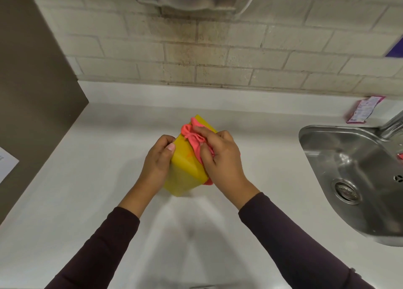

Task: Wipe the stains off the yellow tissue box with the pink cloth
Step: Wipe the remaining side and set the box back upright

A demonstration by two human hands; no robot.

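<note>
Head view: your left grip (158,157) clasps the tilted yellow tissue box (185,173) on the white surface (87,179). Your right grip (220,157) bunches the pink cloth (194,141) against its top. The sink (316,142) is at 3 o'clock.

A kitchen or washroom was suggested: a stainless steel sink (322,149) with a tap (392,125) was set into a white worktop (76,190), backed by a pale brick wall (283,55).
</note>
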